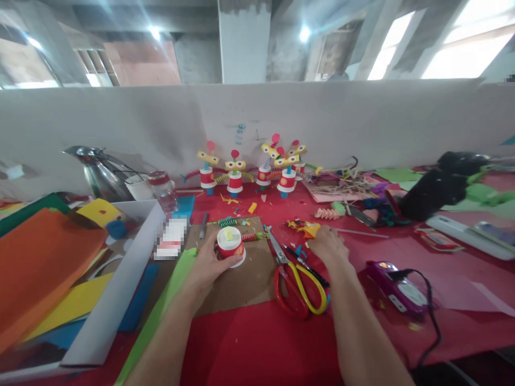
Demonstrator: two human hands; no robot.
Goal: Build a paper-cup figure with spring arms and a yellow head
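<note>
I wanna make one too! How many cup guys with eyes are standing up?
5: the leftmost figure, its right neighbour, and three bunched farther right: the front one, one behind-left, one behind-right. Another could hide behind those.

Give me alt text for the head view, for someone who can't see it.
A left hand holds a red-and-white cup; the right hand is at yellow scraps on a red table. Scissors lie between the hands, and five cup figures stand behind, by a wall.

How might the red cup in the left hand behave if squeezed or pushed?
The red cup looks like paper, so it is probably light and may dent. Its wider rim faces down, so it likely resists tipping.
</note>
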